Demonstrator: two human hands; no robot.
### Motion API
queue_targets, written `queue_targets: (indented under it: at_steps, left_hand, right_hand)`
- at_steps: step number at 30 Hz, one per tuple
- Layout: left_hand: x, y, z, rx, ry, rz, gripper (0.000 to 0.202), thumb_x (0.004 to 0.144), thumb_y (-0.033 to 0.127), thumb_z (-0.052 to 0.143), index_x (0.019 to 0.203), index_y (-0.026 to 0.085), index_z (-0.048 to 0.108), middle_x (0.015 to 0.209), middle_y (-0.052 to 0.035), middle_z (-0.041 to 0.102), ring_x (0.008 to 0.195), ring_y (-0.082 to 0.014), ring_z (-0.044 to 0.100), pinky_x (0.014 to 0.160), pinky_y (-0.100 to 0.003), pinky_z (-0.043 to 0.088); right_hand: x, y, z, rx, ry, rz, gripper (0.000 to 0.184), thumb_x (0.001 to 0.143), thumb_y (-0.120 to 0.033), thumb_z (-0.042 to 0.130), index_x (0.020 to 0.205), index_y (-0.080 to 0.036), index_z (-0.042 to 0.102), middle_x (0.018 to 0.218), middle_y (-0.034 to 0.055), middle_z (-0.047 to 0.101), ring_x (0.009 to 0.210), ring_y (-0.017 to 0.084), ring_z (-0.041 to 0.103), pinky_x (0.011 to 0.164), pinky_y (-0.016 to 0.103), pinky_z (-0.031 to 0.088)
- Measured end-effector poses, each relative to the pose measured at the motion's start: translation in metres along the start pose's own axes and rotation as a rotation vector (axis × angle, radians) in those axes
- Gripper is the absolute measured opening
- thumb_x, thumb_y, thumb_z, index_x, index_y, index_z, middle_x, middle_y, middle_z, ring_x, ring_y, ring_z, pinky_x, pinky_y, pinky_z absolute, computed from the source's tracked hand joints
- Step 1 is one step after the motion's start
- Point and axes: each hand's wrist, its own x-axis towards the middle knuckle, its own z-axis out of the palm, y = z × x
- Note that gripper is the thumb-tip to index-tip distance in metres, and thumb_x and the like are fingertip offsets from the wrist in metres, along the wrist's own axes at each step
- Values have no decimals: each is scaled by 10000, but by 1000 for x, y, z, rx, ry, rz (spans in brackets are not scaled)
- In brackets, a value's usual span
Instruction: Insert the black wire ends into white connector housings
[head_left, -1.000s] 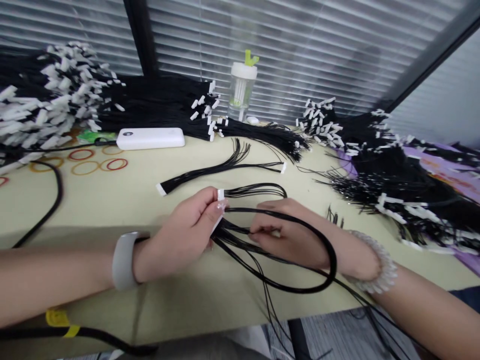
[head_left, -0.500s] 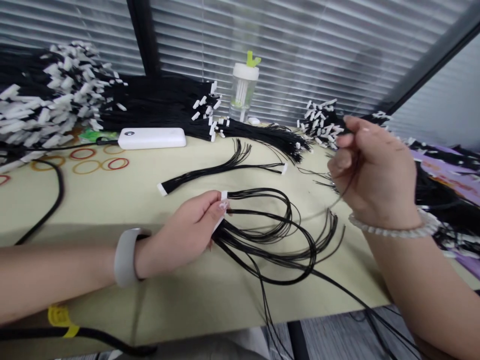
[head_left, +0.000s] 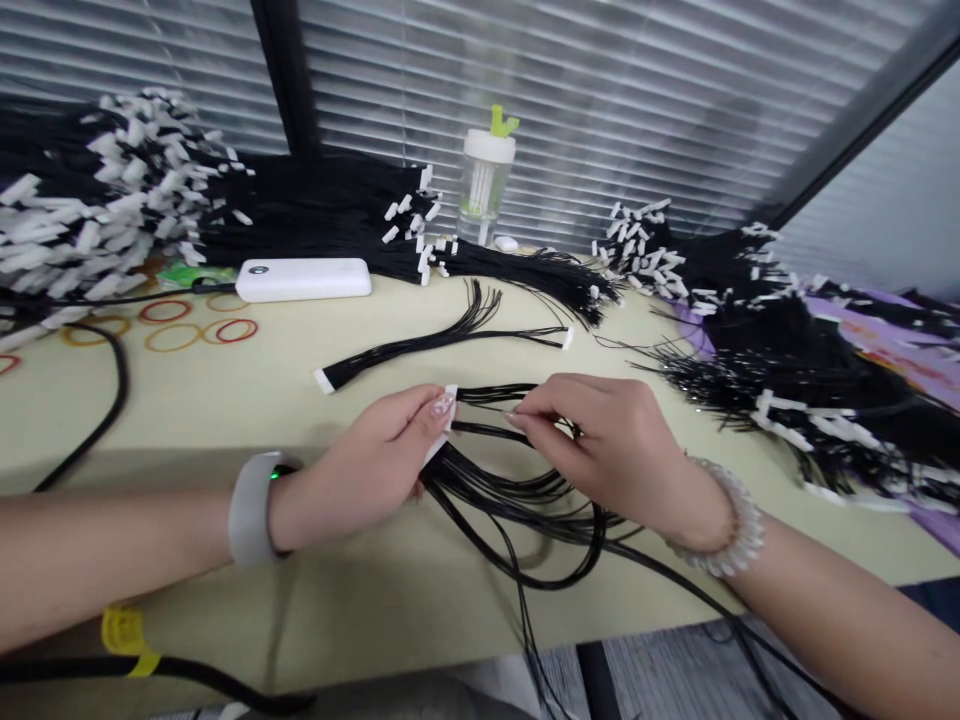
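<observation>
The wire harness (head_left: 525, 492), thin black strands looped on the counter (head_left: 225, 430) near its front edge, looks light, limp and tangle-prone; its stiff white connector (head_left: 451, 394) seems the surest hold. The left hand (head_left: 375, 465) pinches that connector in its fingers, and the right hand (head_left: 622, 450) nips strands just beside it.

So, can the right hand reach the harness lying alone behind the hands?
Probably yes. Only bare table separates the right hand from the lone harness, nothing covers it. But its fingers pinch wires by the left hand's connector and must release them first.
</observation>
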Motion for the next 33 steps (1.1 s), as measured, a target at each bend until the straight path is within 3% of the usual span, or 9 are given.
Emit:
queue_targets:
  at_steps: [9, 25, 33]
  left_hand:
    - [2, 1, -2, 23, -13, 11, 336, 852, 442, 279, 674, 180, 389, 569, 55, 366, 443, -55, 375, 432, -173, 352]
    - [1, 5, -2, 142, 43, 49, 341, 853, 424, 297, 648, 179, 416, 532, 47, 400, 491, -85, 405, 500, -197, 365]
    - [-1, 6, -3, 153, 28, 27, 350, 848, 438, 281, 650, 185, 420, 520, 47, 407, 459, -90, 403, 462, -198, 360]
  right_hand:
    - [-2, 2, 3, -56, -25, -20, 87, 791, -180, 473, 782, -157, 556, 686, -13, 564, 626, 55, 504, 562, 174, 373]
    - [-8, 10, 6, -232, 15, -227, 57, 772, -177, 502, 808, -167, 545, 759, 18, 593, 683, 97, 529, 593, 217, 398]
    - [-6, 10, 3, -385, 6, -329, 81, 758, -114, 498, 790, -163, 553, 767, 6, 605, 689, 98, 531, 578, 228, 403]
